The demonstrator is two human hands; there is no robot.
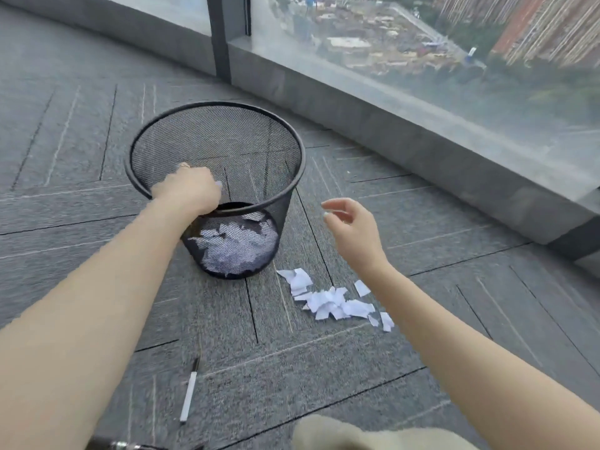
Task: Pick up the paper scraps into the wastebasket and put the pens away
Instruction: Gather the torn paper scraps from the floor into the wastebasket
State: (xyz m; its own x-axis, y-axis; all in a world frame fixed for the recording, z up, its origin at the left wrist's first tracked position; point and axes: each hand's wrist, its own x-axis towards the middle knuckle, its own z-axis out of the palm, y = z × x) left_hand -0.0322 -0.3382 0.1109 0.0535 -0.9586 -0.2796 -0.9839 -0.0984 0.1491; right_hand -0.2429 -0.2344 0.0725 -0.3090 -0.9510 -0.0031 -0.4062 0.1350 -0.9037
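Paper scraps (331, 300) are lying in a loose white heap on the grey carpet (324, 368), just beside the foot of the black mesh wastebasket (279, 125) on its right; more torn white paper is showing through the mesh at the bottom of the wastebasket, which is tilting toward the person. Near the lower edge a white pen (189, 394) with a dark cap is lying on the carpet, well apart from the heap; a second dark, shiny object is poking in at the bottom edge, too cut off to identify. Behind the wastebasket a low grey ledge (389, 125) is running under a glass wall (454, 60) that is looking out over buildings far below.

Left hand (188, 191) is gripping the near rim of the wastebasket, fingers curling over it; right hand (352, 227) is hovering above the carpet, between the wastebasket and the heap, fingers loosely bent and apart, holding nothing and touching nothing.
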